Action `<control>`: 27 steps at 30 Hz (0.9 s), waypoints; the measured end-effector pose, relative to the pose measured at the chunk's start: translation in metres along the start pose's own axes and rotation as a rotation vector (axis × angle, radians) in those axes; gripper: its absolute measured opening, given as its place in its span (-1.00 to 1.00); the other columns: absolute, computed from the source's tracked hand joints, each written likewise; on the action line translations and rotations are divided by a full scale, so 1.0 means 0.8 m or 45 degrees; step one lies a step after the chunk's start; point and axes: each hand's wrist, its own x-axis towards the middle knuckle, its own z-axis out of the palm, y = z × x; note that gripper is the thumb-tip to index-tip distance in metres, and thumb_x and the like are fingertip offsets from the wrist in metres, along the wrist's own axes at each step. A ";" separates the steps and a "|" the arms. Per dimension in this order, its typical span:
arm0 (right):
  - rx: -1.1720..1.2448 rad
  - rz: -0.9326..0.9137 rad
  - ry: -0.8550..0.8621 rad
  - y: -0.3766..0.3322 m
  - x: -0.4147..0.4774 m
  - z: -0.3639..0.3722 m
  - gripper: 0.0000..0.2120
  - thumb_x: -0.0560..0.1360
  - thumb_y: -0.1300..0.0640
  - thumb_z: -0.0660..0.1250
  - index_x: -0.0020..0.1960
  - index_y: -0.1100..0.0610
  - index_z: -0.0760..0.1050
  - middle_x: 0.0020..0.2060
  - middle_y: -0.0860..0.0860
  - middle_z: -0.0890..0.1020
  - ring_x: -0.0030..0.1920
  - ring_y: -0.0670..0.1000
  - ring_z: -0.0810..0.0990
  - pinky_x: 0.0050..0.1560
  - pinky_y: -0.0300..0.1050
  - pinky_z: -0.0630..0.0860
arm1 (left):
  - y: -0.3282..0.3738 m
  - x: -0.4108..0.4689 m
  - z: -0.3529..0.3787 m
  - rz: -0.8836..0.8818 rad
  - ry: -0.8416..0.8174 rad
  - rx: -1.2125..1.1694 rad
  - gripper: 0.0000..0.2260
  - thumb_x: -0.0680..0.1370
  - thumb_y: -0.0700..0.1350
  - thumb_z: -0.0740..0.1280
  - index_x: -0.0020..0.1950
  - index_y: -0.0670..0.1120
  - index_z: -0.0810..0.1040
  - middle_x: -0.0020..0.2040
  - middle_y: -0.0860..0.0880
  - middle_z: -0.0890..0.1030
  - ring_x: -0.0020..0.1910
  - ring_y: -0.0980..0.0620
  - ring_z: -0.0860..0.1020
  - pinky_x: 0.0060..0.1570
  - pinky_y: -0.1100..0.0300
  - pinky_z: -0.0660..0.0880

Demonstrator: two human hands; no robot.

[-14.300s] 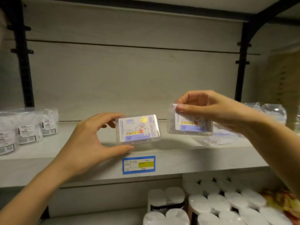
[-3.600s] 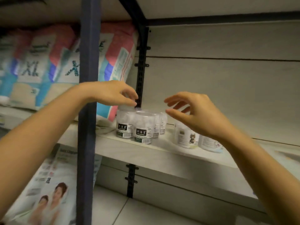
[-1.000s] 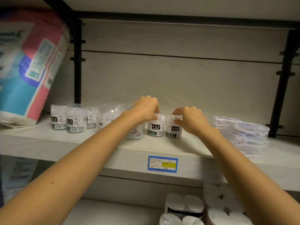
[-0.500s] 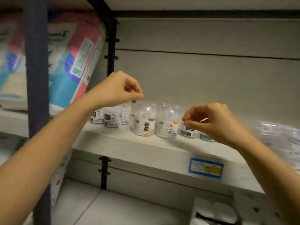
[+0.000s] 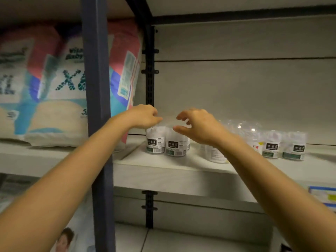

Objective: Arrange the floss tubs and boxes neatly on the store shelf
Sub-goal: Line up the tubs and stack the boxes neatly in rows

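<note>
Reaching up from the lower left with the left forearm [image 5: 76, 171], left hand [image 5: 143, 116] just left of centre, knuckles up, fingers bunched, empty. Reaching from the lower right with the right forearm [image 5: 263, 179], right hand [image 5: 198, 128] beside it, not touching, fingers loosely bent, thumb pointing left.

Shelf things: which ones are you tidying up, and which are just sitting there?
For the job: clear plastic floss tubs with black-and-green labels, left group and right pair; clear domed tubs with cartoon labels; pale shelf board; left hand; right hand.
Just there: big soft XL nappy packs; dark metal upright post; blue-and-yellow price tag.
</note>
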 end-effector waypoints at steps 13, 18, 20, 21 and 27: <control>-0.075 0.161 -0.085 -0.003 0.020 0.032 -0.52 0.48 -0.16 0.26 0.28 0.11 0.41 0.23 0.13 0.51 0.20 0.13 0.49 0.14 -0.03 0.41 | 0.003 0.013 0.017 -0.060 -0.194 -0.167 -0.75 0.54 0.00 0.28 0.02 -0.18 0.42 -0.04 -0.12 0.44 -0.18 -0.05 0.47 -0.38 0.23 0.42; 0.111 0.065 -0.023 -0.006 0.003 -0.021 -0.56 0.48 -0.09 0.28 0.29 0.08 0.41 0.25 0.06 0.51 0.14 0.02 0.50 0.13 -0.10 0.42 | -0.001 -0.003 -0.023 0.032 -0.016 -0.300 -0.65 0.44 0.13 0.37 -0.07 -0.16 0.50 -0.07 -0.09 0.54 -0.20 -0.03 0.55 -0.15 0.10 0.57; 0.260 0.057 -0.067 -0.005 -0.008 -0.054 -0.58 0.46 -0.10 0.30 0.26 0.04 0.43 0.23 0.03 0.52 0.09 -0.03 0.49 0.12 -0.13 0.44 | -0.001 -0.018 -0.049 0.082 -0.043 -0.437 -0.57 0.38 0.18 0.40 0.00 -0.16 0.57 -0.02 -0.09 0.59 -0.12 -0.05 0.60 -0.06 0.09 0.60; 0.343 0.066 -0.122 -0.004 -0.015 -0.068 -0.58 0.44 -0.10 0.31 0.24 0.02 0.44 0.20 0.02 0.53 0.09 -0.03 0.51 0.12 -0.10 0.46 | 0.000 -0.026 -0.060 0.106 -0.080 -0.486 -0.52 0.34 0.20 0.41 0.04 -0.15 0.60 0.01 -0.12 0.62 -0.07 -0.09 0.63 -0.02 0.09 0.60; 0.473 0.051 -0.337 -0.001 -0.054 -0.106 -0.41 0.23 -0.24 0.31 0.20 -0.03 0.50 0.04 -0.07 0.62 0.05 -0.04 0.60 0.08 -0.12 0.53 | 0.011 -0.062 -0.080 0.232 -0.225 -0.606 -0.50 0.20 0.24 0.43 -0.05 -0.08 0.69 -0.08 -0.07 0.71 0.00 -0.03 0.65 -0.05 0.23 0.61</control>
